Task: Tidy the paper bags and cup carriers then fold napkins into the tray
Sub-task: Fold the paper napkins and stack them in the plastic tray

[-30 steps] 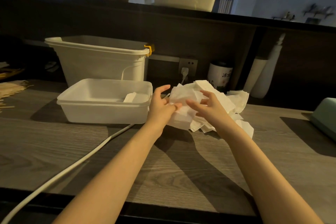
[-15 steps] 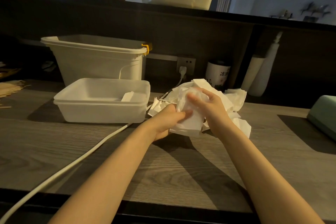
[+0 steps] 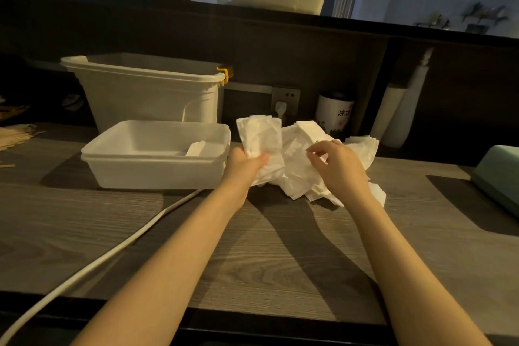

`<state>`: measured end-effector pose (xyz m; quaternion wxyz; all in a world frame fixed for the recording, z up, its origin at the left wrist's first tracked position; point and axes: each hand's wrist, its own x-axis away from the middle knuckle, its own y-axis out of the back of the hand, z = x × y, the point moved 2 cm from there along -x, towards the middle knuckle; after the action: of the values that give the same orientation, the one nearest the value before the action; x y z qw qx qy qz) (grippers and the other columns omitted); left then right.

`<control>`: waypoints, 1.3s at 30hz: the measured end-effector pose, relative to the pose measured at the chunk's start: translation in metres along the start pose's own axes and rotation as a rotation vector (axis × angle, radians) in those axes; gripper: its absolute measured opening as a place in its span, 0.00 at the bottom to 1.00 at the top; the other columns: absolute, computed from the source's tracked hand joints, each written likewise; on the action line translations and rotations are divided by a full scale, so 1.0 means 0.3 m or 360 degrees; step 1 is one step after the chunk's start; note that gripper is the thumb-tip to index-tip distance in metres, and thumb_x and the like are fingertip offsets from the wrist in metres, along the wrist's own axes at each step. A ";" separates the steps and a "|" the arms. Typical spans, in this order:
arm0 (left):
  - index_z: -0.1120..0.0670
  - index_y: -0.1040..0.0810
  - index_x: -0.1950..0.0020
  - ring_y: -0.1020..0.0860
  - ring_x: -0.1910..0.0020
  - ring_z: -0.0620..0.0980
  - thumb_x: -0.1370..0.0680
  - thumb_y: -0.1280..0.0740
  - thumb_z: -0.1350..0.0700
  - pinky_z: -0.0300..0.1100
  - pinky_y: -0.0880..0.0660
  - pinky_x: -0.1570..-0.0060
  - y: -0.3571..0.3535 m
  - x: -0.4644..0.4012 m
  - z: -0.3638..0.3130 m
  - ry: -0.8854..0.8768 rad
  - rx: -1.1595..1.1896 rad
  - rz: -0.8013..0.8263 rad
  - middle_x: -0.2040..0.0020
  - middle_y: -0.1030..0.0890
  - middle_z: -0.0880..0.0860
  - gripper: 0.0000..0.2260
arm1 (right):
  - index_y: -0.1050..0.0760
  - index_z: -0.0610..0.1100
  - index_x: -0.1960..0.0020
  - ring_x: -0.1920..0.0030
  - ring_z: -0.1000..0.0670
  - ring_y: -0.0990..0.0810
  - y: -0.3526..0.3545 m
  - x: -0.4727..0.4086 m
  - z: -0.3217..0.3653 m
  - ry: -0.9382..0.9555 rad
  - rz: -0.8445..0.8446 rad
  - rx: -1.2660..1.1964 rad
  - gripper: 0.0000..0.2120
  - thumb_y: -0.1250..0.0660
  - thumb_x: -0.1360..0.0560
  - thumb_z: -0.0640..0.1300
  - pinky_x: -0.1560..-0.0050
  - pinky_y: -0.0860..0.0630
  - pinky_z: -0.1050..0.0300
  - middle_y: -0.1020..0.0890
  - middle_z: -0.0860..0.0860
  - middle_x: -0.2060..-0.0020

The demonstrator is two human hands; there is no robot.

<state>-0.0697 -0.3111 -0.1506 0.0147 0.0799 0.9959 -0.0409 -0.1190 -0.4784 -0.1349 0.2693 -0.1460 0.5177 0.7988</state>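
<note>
Clearly the folding step was underway: the left hand (image 3: 247,161) gripped a folded napkin (image 3: 259,137) beside the tray (image 3: 157,154); the right hand (image 3: 338,166), fingers loosely curled and holding nothing, hovered over the pile (image 3: 306,149). Next, probably, the napkin went into the tray.

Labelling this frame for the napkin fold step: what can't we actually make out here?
All in the head view:
- Left hand fingers: behind the napkin it grips; only the thumb shows.
- Napkin pile: the right hand covers its middle, so the count is unclear.
- Tray: near wall hides most of the folded napkin inside.
- Tall bin: inside hidden by its wall.
- Green object: cut off by right edge.
</note>
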 end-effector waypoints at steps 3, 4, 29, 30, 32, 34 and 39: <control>0.57 0.30 0.38 0.24 0.47 0.51 0.24 0.34 0.62 0.49 0.25 0.44 0.002 -0.012 0.014 0.0012 0.0065 -0.0066 0.46 0.24 0.54 0.15 | 0.28 0.48 0.35 0.41 0.46 0.28 -0.029 0.011 -0.009 0.0013 0.0099 0.0379 0.23 0.35 0.25 0.58 0.42 0.29 0.52 0.28 0.46 0.38; 0.57 0.30 0.37 0.24 0.46 0.52 0.24 0.34 0.62 0.50 0.25 0.43 0.003 -0.013 0.019 0.0024 0.0053 -0.0072 0.45 0.24 0.54 0.15 | 0.30 0.48 0.33 0.39 0.45 0.30 -0.035 0.014 -0.008 0.0023 0.0110 0.0452 0.26 0.34 0.26 0.60 0.41 0.32 0.52 0.29 0.46 0.37; 0.58 0.32 0.34 0.26 0.41 0.53 0.23 0.35 0.64 0.49 0.27 0.40 -0.002 -0.010 0.031 0.0089 0.0017 0.0032 0.42 0.25 0.52 0.18 | 0.19 0.45 0.50 0.51 0.48 0.26 -0.064 -0.015 -0.057 -0.0208 -0.0242 0.0113 0.07 0.34 0.24 0.45 0.52 0.28 0.53 0.20 0.49 0.51; 0.58 0.32 0.34 0.26 0.41 0.53 0.23 0.36 0.64 0.49 0.27 0.41 -0.002 -0.010 0.031 0.0091 0.0018 0.0031 0.42 0.25 0.53 0.18 | 0.19 0.45 0.50 0.50 0.49 0.26 -0.061 -0.017 -0.056 -0.0213 -0.0253 0.0057 0.07 0.34 0.24 0.46 0.51 0.28 0.53 0.21 0.49 0.51; 0.57 0.32 0.33 0.26 0.43 0.51 0.23 0.36 0.64 0.47 0.27 0.43 -0.003 -0.011 0.029 0.0080 0.0019 0.0020 0.42 0.25 0.53 0.18 | 0.21 0.46 0.52 0.48 0.50 0.27 -0.050 -0.023 -0.048 -0.0214 -0.0281 -0.0155 0.05 0.33 0.24 0.46 0.49 0.30 0.55 0.24 0.51 0.50; 0.57 0.32 0.33 0.26 0.43 0.52 0.22 0.37 0.63 0.49 0.27 0.41 -0.002 -0.016 0.032 0.0076 0.0027 -0.0013 0.43 0.25 0.51 0.18 | 0.23 0.47 0.54 0.48 0.52 0.27 -0.027 -0.025 -0.029 -0.0215 -0.0304 -0.0397 0.02 0.32 0.24 0.45 0.50 0.31 0.59 0.27 0.53 0.50; 0.56 0.32 0.32 0.26 0.41 0.55 0.20 0.39 0.58 0.53 0.28 0.39 -0.001 -0.008 0.025 0.0183 0.0182 -0.0091 0.39 0.25 0.55 0.16 | 0.24 0.43 0.51 0.56 0.55 0.24 0.010 -0.012 0.010 -0.0202 -0.0264 -0.0927 0.04 0.33 0.24 0.44 0.59 0.29 0.69 0.21 0.50 0.54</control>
<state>-0.0674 -0.3125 -0.1578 -0.0483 0.0544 0.9930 -0.0934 -0.1177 -0.4776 -0.1295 0.3122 -0.2085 0.2354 0.8965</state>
